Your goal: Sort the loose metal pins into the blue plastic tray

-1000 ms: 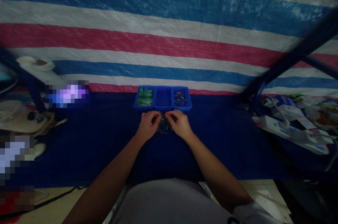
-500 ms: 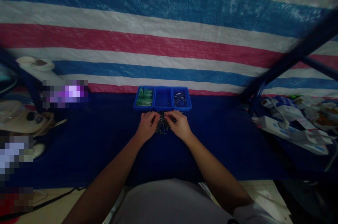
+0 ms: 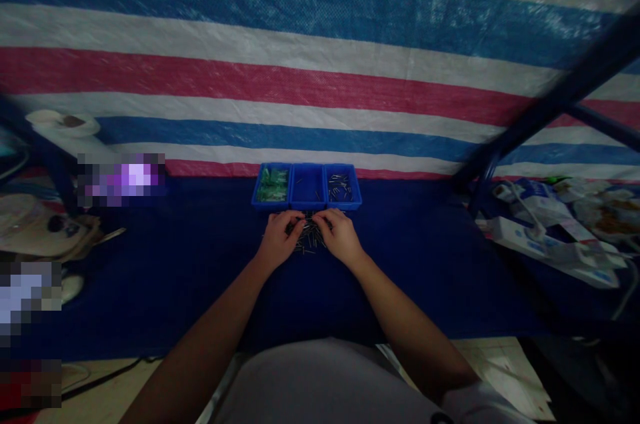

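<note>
A person, seen from their own head camera, works with two bare hands over a dark blue bench (image 3: 190, 257). Near the middle of its far edge, three small blue trays stand side by side in a row. The left tray (image 3: 255, 196) holds green, clear-looking packets (image 3: 273, 184). The middle tray (image 3: 308, 183) has a couple of thin metal pieces in it. The right tray (image 3: 358, 191) holds a scatter of similar short pieces (image 3: 340, 185).

Just in front of the trays, toward the bench's near edge, lies a loose pile of thin metal pins (image 3: 311, 239). The left hand (image 3: 283, 236) bends in over the pile's left side, the right hand (image 3: 341, 234) over its right side. On each hand the thumb and fingers curve toward one another, and the two sets of fingertips nearly meet above the far part of the pile. Whether either hand pinches a pin is too small and dim to tell.

Behind the bench's far edge hangs a sheet (image 3: 310, 84) striped blue, white and red. Near the far left corner leans a white roll (image 3: 83, 137); by the right end lies a white power strip (image 3: 517, 237).
</note>
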`<action>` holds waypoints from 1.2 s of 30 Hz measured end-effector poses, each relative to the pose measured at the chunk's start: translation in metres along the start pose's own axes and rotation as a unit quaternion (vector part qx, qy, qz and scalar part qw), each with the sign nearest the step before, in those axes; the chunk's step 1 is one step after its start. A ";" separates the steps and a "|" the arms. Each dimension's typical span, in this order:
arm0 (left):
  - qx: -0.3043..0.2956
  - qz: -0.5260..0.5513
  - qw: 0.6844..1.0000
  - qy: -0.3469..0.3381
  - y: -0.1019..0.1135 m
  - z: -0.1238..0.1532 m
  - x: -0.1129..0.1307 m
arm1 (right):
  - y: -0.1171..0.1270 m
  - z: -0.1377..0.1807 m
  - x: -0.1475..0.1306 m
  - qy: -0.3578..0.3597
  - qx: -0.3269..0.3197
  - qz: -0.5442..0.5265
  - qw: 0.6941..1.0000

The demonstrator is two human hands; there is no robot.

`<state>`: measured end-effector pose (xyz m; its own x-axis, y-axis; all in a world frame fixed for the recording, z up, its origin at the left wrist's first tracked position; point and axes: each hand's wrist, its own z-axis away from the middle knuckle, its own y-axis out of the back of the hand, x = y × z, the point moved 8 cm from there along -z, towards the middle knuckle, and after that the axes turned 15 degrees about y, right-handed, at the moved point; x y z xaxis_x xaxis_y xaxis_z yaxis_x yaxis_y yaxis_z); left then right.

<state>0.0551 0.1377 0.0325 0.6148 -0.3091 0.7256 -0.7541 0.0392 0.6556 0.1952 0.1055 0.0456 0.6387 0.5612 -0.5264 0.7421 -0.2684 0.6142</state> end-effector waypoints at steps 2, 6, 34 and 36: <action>0.000 -0.002 1.000 -0.003 0.000 0.000 0.001 | -0.001 0.000 0.000 -0.002 -0.003 0.000 1.000; 0.005 -0.011 1.000 0.003 0.001 0.000 0.000 | -0.001 0.000 -0.002 -0.002 0.002 -0.022 1.000; 0.022 -0.001 1.000 0.010 0.004 0.001 0.001 | 0.005 -0.002 -0.006 0.008 0.025 -0.025 0.999; 0.019 -0.006 1.000 0.014 0.003 0.000 0.000 | 0.005 -0.002 -0.006 0.010 0.029 -0.028 0.999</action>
<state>0.0523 0.1377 0.0346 0.6296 -0.2822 0.7239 -0.7547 -0.0011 0.6560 0.1948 0.1021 0.0526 0.5927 0.5912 -0.5470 0.7870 -0.2805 0.5495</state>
